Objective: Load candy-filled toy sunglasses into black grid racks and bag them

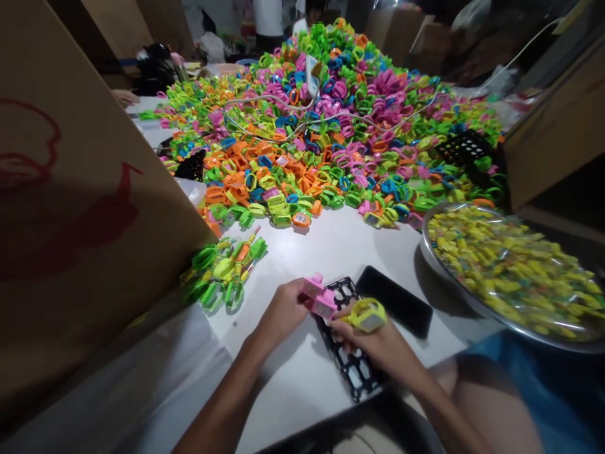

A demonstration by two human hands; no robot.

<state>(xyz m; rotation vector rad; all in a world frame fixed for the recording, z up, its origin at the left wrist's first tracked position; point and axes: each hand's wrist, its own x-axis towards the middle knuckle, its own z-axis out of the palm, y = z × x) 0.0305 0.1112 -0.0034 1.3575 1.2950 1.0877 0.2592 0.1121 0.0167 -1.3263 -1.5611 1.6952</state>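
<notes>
Two pink toy watches (323,304) are gripped in the closed fingers of my left hand (282,313), side by side with their faces up. My right hand (375,345) is closed just to the right, its fingertips close to the pink watches. A yellow-green toy watch (370,316) shows at the top of my right hand, apparently held in it. Small yellow bits stick out by those fingers, too small to name. Under both hands lies a black plastic grid tray (355,378), partly covered by them.
A big heap of coloured toy watches (302,157) covers the table's back. Left lie green watches with yellow sticks (227,268) beside a cardboard box (94,221). A black phone (396,301) and a metal bowl (437,268) of yellow packets (515,265) are at right.
</notes>
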